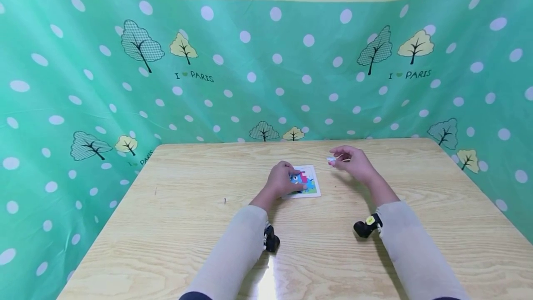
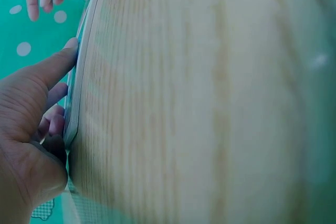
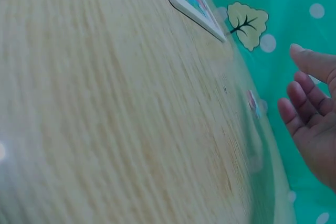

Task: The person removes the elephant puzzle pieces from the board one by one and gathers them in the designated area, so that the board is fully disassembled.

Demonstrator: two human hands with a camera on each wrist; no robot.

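A white-framed picture puzzle (image 1: pixel 317 192) with a blue, pink and green picture lies flat on the table. My left hand (image 1: pixel 280 180) rests on it from the left, with thumb and fingers spread over the picture and hiding its left part. In the left wrist view, the thumb lies along the puzzle's edge (image 2: pixel 83 72). To the right of the puzzle, a small pink and pale blue puzzle piece (image 3: pixel 253 103) sits just beyond the fingertips of my right hand (image 1: pixel 353 162). The right wrist view shows a gap between this piece and the loosely bent fingers.
The wooden table (image 1: pixel 187 230) extends around both hands. A green dotted cloth (image 1: pixel 250 78) with printed trees hangs behind and beside it. Small dark specks (image 1: pixel 225 201) lie left of the puzzle. Black wrist cameras (image 1: pixel 272 240) stick out at both sleeves.
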